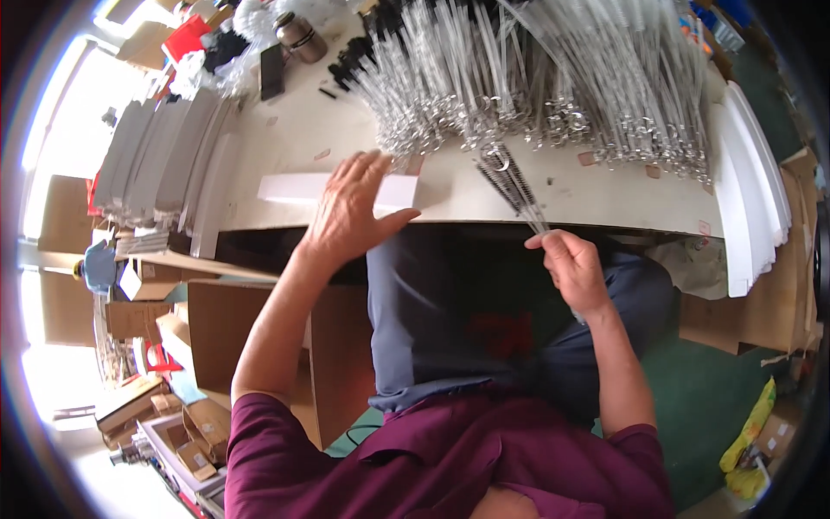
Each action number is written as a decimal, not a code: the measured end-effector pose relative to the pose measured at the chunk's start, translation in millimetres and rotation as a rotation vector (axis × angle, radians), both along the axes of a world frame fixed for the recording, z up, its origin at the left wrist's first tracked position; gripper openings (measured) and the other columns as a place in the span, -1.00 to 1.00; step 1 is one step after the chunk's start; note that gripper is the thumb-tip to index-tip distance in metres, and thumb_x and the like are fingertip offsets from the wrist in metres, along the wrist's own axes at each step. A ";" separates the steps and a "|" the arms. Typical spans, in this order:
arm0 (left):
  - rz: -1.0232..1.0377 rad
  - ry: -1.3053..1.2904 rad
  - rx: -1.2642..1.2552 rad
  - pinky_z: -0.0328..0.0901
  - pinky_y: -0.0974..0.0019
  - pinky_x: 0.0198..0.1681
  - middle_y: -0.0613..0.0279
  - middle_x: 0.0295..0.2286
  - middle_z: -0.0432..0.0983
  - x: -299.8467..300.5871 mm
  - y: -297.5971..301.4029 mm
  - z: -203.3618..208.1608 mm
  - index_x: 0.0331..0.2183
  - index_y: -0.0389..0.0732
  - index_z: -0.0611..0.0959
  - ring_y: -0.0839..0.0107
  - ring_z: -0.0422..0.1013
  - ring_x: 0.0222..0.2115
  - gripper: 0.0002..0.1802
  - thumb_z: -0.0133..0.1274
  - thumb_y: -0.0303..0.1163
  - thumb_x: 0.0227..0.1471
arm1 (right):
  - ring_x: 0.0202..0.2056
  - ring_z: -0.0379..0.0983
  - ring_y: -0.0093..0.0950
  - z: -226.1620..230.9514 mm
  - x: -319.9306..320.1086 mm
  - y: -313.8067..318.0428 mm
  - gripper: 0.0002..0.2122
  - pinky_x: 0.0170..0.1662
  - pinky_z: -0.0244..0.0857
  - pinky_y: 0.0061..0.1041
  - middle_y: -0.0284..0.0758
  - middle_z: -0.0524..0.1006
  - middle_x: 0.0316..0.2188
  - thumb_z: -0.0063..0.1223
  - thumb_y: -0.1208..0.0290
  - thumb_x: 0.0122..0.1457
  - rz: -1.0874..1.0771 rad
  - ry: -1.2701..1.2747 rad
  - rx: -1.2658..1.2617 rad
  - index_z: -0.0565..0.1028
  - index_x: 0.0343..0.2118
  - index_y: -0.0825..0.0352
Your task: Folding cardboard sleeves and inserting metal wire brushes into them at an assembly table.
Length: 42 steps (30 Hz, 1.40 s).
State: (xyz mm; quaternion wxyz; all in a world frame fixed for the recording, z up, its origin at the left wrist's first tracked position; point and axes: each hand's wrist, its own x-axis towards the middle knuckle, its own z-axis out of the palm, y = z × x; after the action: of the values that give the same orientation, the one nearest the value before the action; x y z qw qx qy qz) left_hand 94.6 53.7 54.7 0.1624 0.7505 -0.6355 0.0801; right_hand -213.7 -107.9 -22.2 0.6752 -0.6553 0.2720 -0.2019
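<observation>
My right hand (573, 266) is closed around the thin wire stems of several small brushes (512, 183) with dark bristles. The bristle ends point away from me over the table's near edge, with a shiny loop at their tip. My left hand (350, 208) is open, fingers stretched out and thumb apart, above a long narrow white box (292, 188) lying on the table. The hand covers the box's middle; whether it touches the box I cannot tell. Beyond both hands lies a wide heap of thin see-through plastic sleeves (484, 69) with metal loops at their near ends.
White flat cartons (164, 160) are stacked at the table's left, and more white cartons (752, 190) at its right. A metal flask (300, 37) and a dark phone-like slab (271, 72) stand at the back left. An open cardboard box (229, 337) sits below the table's left side.
</observation>
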 end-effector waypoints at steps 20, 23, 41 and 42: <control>0.308 0.286 -0.207 0.47 0.17 -0.28 0.01 -0.37 0.61 23.8 60.2 40.7 -0.23 -0.28 0.61 0.04 0.56 -0.41 -0.79 0.19 -0.55 0.02 | -0.60 0.03 -0.78 12.6 7.1 14.6 -0.68 -0.54 -0.06 -0.65 -0.62 0.16 -0.65 -0.08 0.20 0.48 0.089 0.034 -0.027 0.58 -0.20 0.38; 0.177 0.935 -0.546 0.48 0.21 -0.27 0.02 -0.35 0.63 29.9 43.2 89.8 -0.17 -0.38 0.62 0.21 0.58 -0.40 -0.72 0.15 -0.38 0.15 | -0.59 0.05 -0.76 24.8 7.6 19.4 -0.69 -0.53 -0.03 -0.65 -0.60 0.18 -0.65 -0.09 0.21 0.48 0.143 0.022 -0.032 0.58 -0.21 0.37; 0.192 1.673 -1.213 0.37 0.01 -0.01 -0.15 -0.23 0.45 41.8 7.1 53.1 -0.10 -0.48 0.46 0.11 0.38 -0.24 -0.61 -0.01 -0.29 0.24 | -0.58 0.20 -0.62 25.9 1.1 52.9 -0.80 -0.49 0.17 -0.55 -0.31 0.38 -0.64 0.00 0.36 0.44 0.107 0.069 -0.319 0.57 -0.18 0.40; 0.194 1.674 -1.211 0.37 0.01 -0.01 -0.15 -0.23 0.45 39.4 7.2 51.3 -0.10 -0.48 0.46 0.11 0.38 -0.24 -0.61 -0.01 -0.29 0.24 | -0.58 0.20 -0.62 23.4 2.2 55.3 -0.80 -0.49 0.17 -0.55 -0.31 0.38 -0.64 0.00 0.36 0.44 0.107 0.071 -0.318 0.57 -0.18 0.40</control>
State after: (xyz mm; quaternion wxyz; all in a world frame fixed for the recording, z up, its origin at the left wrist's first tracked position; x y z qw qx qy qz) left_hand 134.0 61.0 106.0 0.8948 0.4066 -0.1097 -0.1483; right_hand -211.6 -52.6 1.2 0.5629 -0.7740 0.2250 -0.1830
